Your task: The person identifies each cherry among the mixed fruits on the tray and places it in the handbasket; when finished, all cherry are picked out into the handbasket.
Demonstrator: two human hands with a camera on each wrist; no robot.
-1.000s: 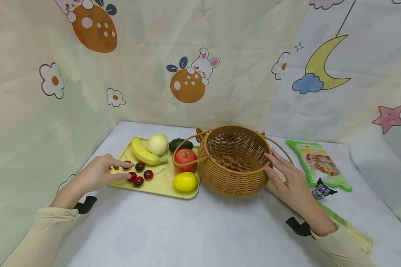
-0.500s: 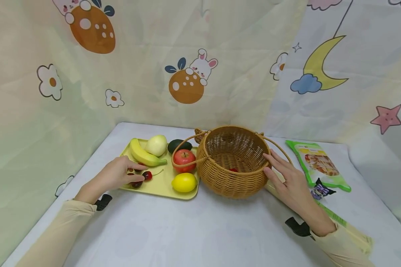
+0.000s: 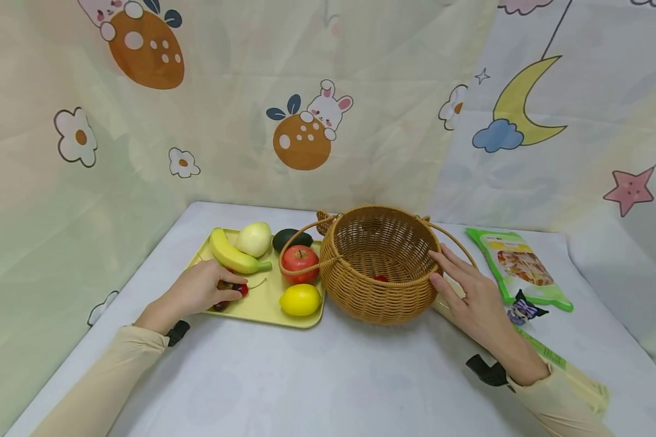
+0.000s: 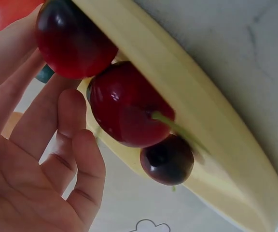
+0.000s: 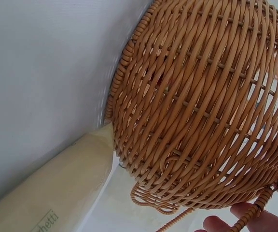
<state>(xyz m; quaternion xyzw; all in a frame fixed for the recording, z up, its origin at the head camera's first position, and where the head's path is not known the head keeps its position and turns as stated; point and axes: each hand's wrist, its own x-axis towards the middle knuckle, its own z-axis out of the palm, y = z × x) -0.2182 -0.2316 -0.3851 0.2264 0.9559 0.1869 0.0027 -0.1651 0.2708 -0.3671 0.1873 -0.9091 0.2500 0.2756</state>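
My left hand is over the left part of the yellow tray, its thumb and forefinger pinching a dark red cherry with a green stem. Several other cherries lie by the tray's edge in the left wrist view, mostly hidden by the hand in the head view. With thumb and fingers at its right rim, my right hand holds the wicker basket. Inside the basket a small red thing is partly visible.
On the tray are a banana, a pale round fruit, a dark green avocado, an apple and a lemon. Right of the basket lie a green-edged food bag, a small dark figurine and a spaghetti pack.
My left hand has moved right over the cherries, and its thumb and forefinger have come together on the one with the stem. The right hand stays on the basket.
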